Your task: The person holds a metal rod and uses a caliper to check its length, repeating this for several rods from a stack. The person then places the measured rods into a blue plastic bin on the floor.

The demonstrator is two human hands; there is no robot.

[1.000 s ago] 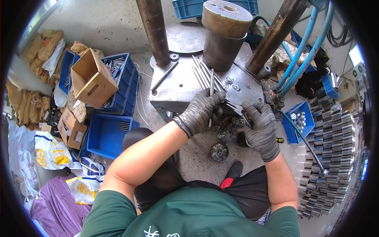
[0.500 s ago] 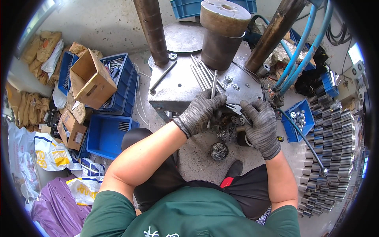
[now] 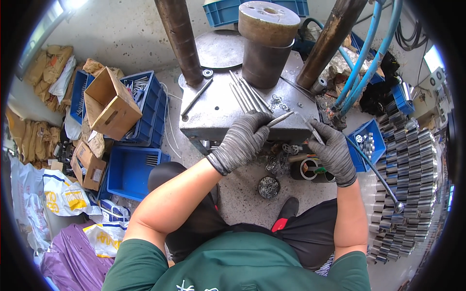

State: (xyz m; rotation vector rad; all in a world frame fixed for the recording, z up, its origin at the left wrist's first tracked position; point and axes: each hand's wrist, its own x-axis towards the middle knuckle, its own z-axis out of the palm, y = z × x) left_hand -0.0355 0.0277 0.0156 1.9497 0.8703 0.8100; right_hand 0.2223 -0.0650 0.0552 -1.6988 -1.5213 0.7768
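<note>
My left hand (image 3: 245, 138), in a grey knit glove, is closed around a slim metal shaft (image 3: 281, 119) whose end points right, toward my other hand. My right hand (image 3: 333, 154), gloved alike, grips a pair of pliers (image 3: 315, 132), seen edge-on, with the jaws close to the shaft's end but apart from it. Both hands are at the front edge of a steel press table (image 3: 201, 121). On it lie several metal shafts (image 3: 246, 95), a cluster of small metal rings (image 3: 277, 102), a lone rod (image 3: 198, 98) and a bearing (image 3: 208, 73).
A heavy steel cylinder (image 3: 267, 60) stands on the table between two posts. Below are a round tin of small parts (image 3: 269, 187) and hanging rings (image 3: 277, 162). Blue crates (image 3: 127, 182) and a carton (image 3: 114, 109) are at left; stacked metal sleeves (image 3: 407, 179) and blue hoses (image 3: 361, 87) at right.
The shaft has tilted from nearly upright to pointing right. My right hand has drawn right with the pliers, which have turned and come away from the shaft. The view has shifted slightly.
</note>
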